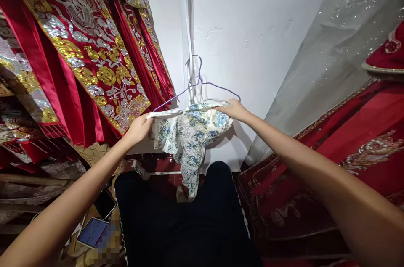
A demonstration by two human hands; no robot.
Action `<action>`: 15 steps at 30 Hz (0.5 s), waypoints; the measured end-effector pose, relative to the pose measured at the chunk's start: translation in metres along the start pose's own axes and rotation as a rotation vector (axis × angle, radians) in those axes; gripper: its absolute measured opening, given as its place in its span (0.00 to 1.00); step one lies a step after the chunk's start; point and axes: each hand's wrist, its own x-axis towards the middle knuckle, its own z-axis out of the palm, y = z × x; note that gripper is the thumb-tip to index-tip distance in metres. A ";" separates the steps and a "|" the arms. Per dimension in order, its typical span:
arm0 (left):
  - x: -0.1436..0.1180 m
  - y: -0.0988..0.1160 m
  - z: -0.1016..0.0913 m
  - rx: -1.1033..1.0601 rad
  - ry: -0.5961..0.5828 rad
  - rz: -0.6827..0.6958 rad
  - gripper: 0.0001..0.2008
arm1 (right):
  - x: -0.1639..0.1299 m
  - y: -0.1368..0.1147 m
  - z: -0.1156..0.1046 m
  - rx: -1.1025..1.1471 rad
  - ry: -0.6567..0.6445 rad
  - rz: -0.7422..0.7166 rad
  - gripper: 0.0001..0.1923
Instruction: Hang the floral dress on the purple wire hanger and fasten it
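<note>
The fingers [145, 120] of the left hand [139, 129] are closed on one end of a white garment printed with blue flowers [189, 132], pinching the cloth where it meets the left arm of a purple wire hanger [202, 83]. The right hand [235, 109] has its fingers curled over the cloth at the other end, at the hanger's right shoulder. The garment hangs bunched between the two hands, in the air in front of a white wall [252, 27], its lower part trailing down toward the person's dark trousers [189, 225].

To do this step well, as I judge it, both hands should keep the cloth taut along the wire, so that it lies flat on the hanger's shoulders rather than gathered in the middle (thin wire lets light fabric slide off easily). The hook stands up between the hands and should stay upright, free of the white cord [190, 40] that runs down the wall just behind it.

Red robes with gold and silver embroidery [91, 56] hang close on the left, and more red cloth [347, 141] lies on the right. A phone [93, 231] lies low at the left, well apart from the hands.
</note>
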 end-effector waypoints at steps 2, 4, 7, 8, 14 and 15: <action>0.009 0.009 -0.001 -0.013 0.106 0.021 0.16 | -0.005 -0.007 -0.015 -0.033 -0.017 0.031 0.20; 0.022 0.020 -0.002 -0.053 0.195 0.098 0.14 | -0.012 -0.016 -0.024 -0.041 -0.061 0.045 0.21; 0.052 0.036 -0.004 -0.148 0.199 0.249 0.14 | -0.024 -0.026 -0.026 -0.001 -0.204 0.075 0.18; 0.062 0.040 -0.004 -0.154 0.150 0.290 0.16 | -0.027 -0.029 -0.024 0.008 -0.240 0.078 0.17; 0.086 0.041 -0.001 0.021 -0.073 0.324 0.22 | -0.045 -0.026 -0.020 -0.136 0.120 -0.114 0.15; 0.086 0.039 -0.001 0.037 -0.079 0.328 0.22 | -0.047 -0.024 -0.024 -0.158 0.282 -0.123 0.19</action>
